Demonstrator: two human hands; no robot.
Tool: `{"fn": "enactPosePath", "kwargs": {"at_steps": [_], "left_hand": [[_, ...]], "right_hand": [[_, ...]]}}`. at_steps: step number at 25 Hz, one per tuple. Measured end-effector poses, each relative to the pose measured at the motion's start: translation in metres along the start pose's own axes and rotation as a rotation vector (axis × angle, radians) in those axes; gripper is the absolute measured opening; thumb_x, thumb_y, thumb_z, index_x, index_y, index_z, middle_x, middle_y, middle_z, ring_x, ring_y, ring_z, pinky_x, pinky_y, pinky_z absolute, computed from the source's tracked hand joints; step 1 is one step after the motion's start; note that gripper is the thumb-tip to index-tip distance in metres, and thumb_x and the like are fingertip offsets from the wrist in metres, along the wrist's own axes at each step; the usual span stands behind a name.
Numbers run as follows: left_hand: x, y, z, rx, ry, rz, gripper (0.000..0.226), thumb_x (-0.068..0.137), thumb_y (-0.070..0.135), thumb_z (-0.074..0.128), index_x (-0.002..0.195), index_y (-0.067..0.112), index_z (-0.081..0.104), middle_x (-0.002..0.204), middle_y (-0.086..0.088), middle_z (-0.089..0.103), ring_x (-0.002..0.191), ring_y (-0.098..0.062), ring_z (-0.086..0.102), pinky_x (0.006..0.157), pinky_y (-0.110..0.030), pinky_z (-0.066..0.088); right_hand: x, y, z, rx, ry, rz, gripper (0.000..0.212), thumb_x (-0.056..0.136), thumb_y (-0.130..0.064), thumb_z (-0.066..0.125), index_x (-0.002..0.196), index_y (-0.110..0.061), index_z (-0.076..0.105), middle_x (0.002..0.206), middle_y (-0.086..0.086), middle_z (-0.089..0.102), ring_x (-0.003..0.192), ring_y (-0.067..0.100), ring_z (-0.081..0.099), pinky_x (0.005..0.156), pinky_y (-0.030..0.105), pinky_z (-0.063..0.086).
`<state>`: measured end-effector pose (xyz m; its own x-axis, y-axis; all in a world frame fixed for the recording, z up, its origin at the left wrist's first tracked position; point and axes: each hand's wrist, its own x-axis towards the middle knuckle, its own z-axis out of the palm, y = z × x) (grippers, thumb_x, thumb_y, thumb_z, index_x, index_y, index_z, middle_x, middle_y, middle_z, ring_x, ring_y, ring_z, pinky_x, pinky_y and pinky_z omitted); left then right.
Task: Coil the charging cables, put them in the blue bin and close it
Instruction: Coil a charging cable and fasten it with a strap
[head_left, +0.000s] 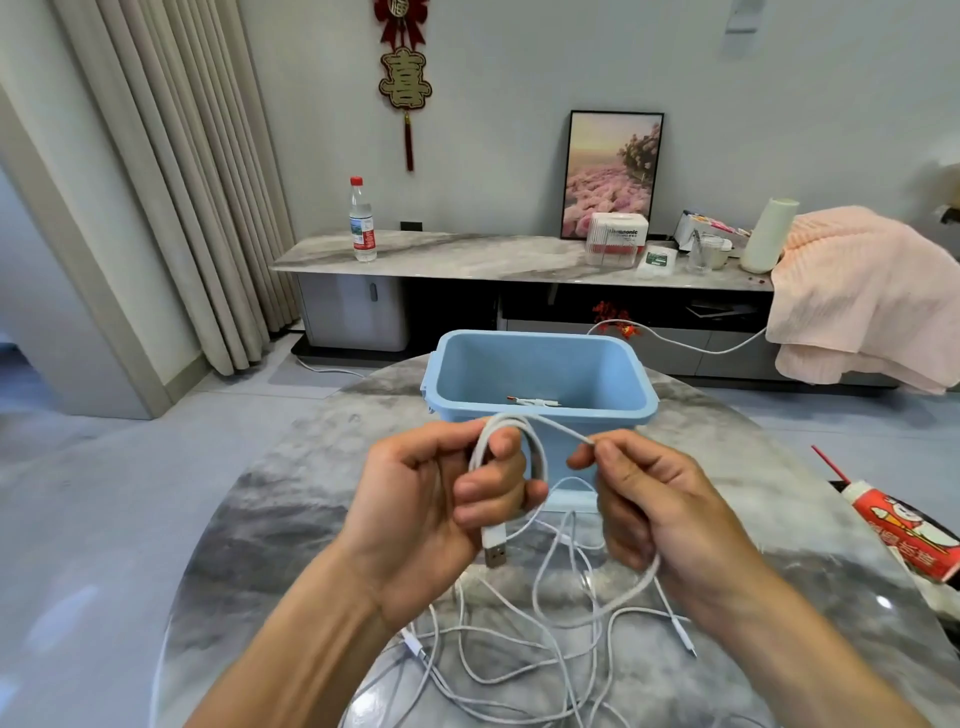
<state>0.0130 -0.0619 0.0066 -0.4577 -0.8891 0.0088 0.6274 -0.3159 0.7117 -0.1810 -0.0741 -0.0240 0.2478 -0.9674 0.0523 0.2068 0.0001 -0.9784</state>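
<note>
The left hand (441, 488) has its fingers curled around a small loop of a white charging cable (535, 452), and the USB plug (496, 551) of this cable hangs down under the palm. The right hand (649, 499) pinches the same cable between thumb and forefinger just beside the loop, and its other fingers are curled, with the cable passing out under them. Both hands are above the round marble table (291, 499), just in front of the blue bin (540, 374). The bin stands open near the far edge of the table, with free table surface at its left and right; no lid is visible. Inside the bin lies a small white thing with an orange end (535, 401), too small to identify. Near the front edge, between the 2 forearms, more loose white cables (519, 660) lie tangled, and I cannot tell how many they are; the frame cuts them at the bottom. At the right edge of the table a red and white tube (904, 535) is partly cut off by the frame. Behind the table there is open floor (104, 467) up to the low cabinet (467, 260).
</note>
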Motion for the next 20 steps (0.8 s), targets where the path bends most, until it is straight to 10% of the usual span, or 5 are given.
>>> {"fn": "enactPosePath", "kwargs": {"at_steps": [5,10,16,20], "left_hand": [[0.008,0.0,-0.006,-0.271,0.117,0.196,0.027,0.092,0.014,0.042,0.083,0.003,0.065,0.062,0.002,0.039,0.047,-0.009,0.04,0.098,-0.027,0.049],[0.02,-0.004,-0.018,-0.05,0.237,0.476,0.03,0.088,0.014,0.048,0.112,-0.001,0.058,0.075,-0.004,0.058,0.068,-0.014,0.061,0.097,-0.028,0.042],[0.015,-0.022,-0.03,1.335,0.178,0.577,0.02,0.097,0.021,0.044,0.111,0.018,0.057,0.078,0.008,0.06,0.077,-0.012,0.059,0.072,-0.025,0.045],[0.01,-0.025,-0.016,1.161,0.016,0.458,0.026,0.101,0.027,0.039,0.091,0.011,0.058,0.063,-0.001,0.047,0.059,-0.024,0.045,0.057,-0.039,0.039]], "right_hand": [[-0.011,0.018,0.044,0.402,-0.068,0.373,0.024,0.092,-0.03,0.054,0.09,-0.008,0.061,0.047,-0.001,0.02,0.033,0.016,0.035,0.04,0.029,0.048],[-0.028,0.021,0.073,0.37,-0.143,0.565,0.023,0.101,-0.031,0.046,0.091,-0.014,0.058,0.05,0.0,0.028,0.028,0.007,0.022,0.035,0.011,0.027],[-0.037,-0.013,0.058,-1.09,-0.051,-0.069,0.024,0.094,-0.045,0.045,0.092,-0.022,0.052,0.067,-0.008,0.052,0.068,0.011,0.048,0.069,0.034,0.044],[-0.03,-0.047,0.017,-1.333,0.163,-0.571,0.02,0.081,-0.049,0.061,0.078,-0.031,0.068,0.065,-0.015,0.066,0.061,0.012,0.059,0.055,0.035,0.05]]}}
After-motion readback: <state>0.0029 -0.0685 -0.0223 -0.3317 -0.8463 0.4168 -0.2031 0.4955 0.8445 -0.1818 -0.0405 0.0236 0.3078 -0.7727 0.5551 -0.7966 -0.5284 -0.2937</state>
